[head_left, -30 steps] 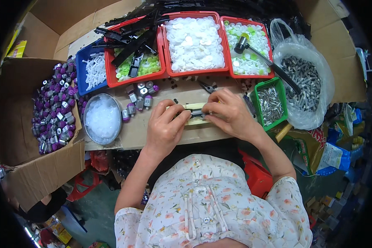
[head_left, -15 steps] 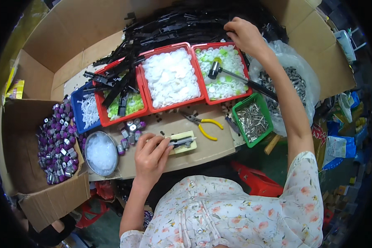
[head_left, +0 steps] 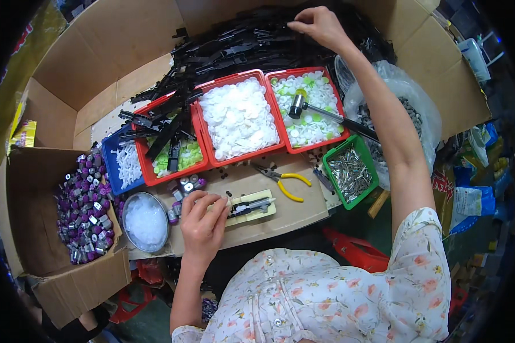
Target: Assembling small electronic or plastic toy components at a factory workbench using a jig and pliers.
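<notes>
My left hand [head_left: 202,227] rests at the left end of a cream block [head_left: 269,201], its fingers bent and apart. In the block lies a slim black and grey part [head_left: 249,207]; the fingertips are close to its left end. My right hand [head_left: 321,28] is stretched out over a heap of black strip-like parts [head_left: 240,51] at the far side. Its thumb and fingertips are pinched together, and what they hold, if anything, cannot be made out. Pliers with yellow handles [head_left: 286,184] lie just right of the block.
Red trays [head_left: 247,152] hold white and green discs. A hammer [head_left: 332,114] lies across the right tray. Pins fill a green tray [head_left: 359,194]. Nearby are a blue tray [head_left: 110,166], a bowl [head_left: 145,222], purple-and-silver pieces [head_left: 88,211] in a carton [head_left: 34,211], and a plastic bag [head_left: 423,108].
My right hand has moved farther away and a little left over the black heap. My left hand has drawn back slightly, so more of the part in the block shows.
</notes>
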`<state>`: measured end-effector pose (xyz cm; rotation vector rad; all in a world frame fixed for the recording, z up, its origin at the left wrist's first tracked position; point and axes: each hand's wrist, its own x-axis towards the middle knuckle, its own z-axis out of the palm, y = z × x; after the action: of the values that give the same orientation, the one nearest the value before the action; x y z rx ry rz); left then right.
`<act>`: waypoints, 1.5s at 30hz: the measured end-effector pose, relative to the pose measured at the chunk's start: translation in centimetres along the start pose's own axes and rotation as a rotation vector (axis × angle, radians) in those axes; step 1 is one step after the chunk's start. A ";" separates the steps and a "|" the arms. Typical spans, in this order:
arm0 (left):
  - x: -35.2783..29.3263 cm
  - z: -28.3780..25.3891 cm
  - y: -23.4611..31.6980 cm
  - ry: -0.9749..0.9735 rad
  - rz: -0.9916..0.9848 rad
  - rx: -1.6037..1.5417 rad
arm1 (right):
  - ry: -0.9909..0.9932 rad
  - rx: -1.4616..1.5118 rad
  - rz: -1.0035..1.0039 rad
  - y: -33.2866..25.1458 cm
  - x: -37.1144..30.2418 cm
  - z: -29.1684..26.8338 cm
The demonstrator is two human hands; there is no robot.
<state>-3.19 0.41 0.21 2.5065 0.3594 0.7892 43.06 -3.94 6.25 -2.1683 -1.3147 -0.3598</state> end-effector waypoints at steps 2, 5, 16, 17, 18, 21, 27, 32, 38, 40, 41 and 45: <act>0.2 -0.4 0.1 0.013 -0.021 -0.012 | 0.117 0.021 -0.052 -1.0 0.1 -0.4; 0.7 -1.0 0.3 0.039 -0.042 -0.091 | 0.168 0.148 -0.048 -4.4 -0.1 -1.4; 7.8 1.1 -1.1 0.235 -0.222 -0.314 | -0.123 0.126 -0.393 -17.7 -4.6 2.2; 8.8 1.5 -1.2 0.243 -0.204 -0.282 | -0.132 0.109 -0.389 -18.2 -4.8 2.4; 9.6 1.8 -1.3 0.245 -0.207 -0.277 | -0.129 0.092 -0.423 -18.7 -5.0 2.6; 11.7 3.4 -1.6 0.252 -0.357 -0.417 | -0.150 0.031 -0.438 -20.4 -5.5 3.0; 13.4 6.0 -2.4 0.292 -0.545 -0.858 | -0.206 0.081 -0.404 -20.4 -5.8 2.4; 13.3 5.9 -2.8 0.274 -0.564 -1.047 | -0.344 0.453 -0.202 -17.9 -6.7 0.6; 13.8 5.6 -2.5 0.213 -0.670 -1.430 | -0.426 0.388 -0.216 -14.3 -8.5 1.5; 13.7 5.5 -2.3 0.205 -0.718 -1.474 | -0.503 0.415 -0.137 -14.7 -8.5 1.1; 13.8 5.5 -2.2 0.195 -0.757 -1.516 | -0.571 0.440 -0.059 -14.9 -8.5 0.9; 13.2 5.1 -1.6 0.111 -0.747 -1.604 | -0.585 0.725 -0.023 -14.4 -9.2 0.8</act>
<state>10.22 4.92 1.86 0.7347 0.3995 0.4994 25.94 -5.05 5.79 -1.6633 -1.4584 0.7015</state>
